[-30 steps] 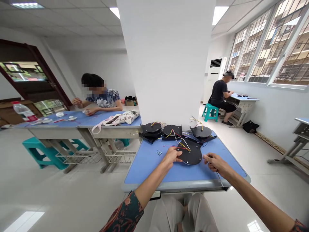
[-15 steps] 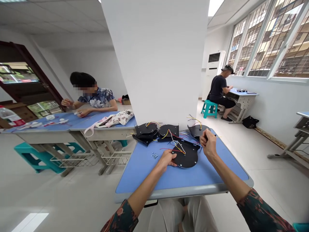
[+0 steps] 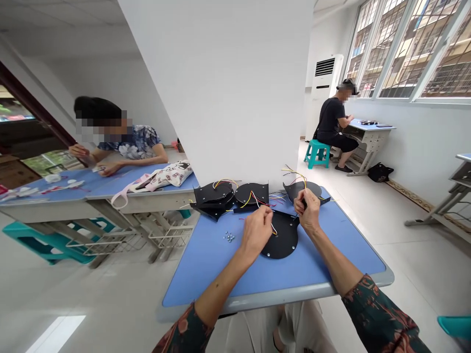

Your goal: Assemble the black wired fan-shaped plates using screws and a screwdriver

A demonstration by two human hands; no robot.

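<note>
Two hands, left [image 3: 256, 233], right [image 3: 307, 210], fingers [image 3: 303, 200] closed on thin wires [image 3: 273, 228], black plate [image 3: 283, 244] half hidden.

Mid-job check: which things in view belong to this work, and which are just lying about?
In use: left hand, right hand, black plate, coloured wires, stacked black plates, small metal fasteners.
Lying about: printed tote bag, teal stool.

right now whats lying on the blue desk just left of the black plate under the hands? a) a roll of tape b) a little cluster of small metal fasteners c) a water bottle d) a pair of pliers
b: a little cluster of small metal fasteners sits on the blue desk, just left of the black plate under the left hand and right hand.
</note>
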